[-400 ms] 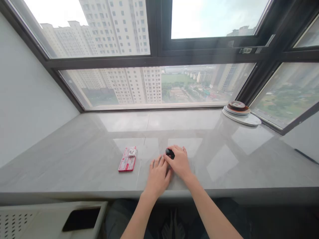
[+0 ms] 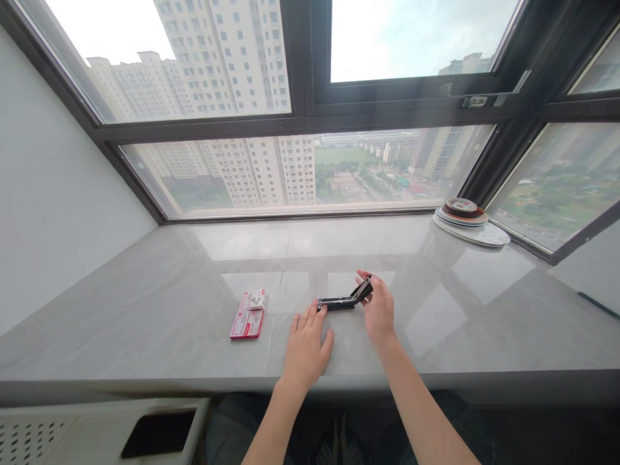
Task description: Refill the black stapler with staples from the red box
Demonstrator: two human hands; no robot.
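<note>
The person's left hand [image 2: 304, 345] lay flat and open on the worktop [image 2: 145, 310], its fingertips touching the near end of a slim black case [image 2: 343, 299]. The right hand [image 2: 379, 310] had its grip closed on the far end, fingers pinching the hinged flap and holding it tilted up while the rest lay flat between the two hands. To my eye the lift would go best with the left fingertips pressing the base down, so it did not slide. A red card packet [image 2: 249, 315] sat well left of the grip; a stack of plates [image 2: 465, 218] stood far beyond it, by the window.
</note>
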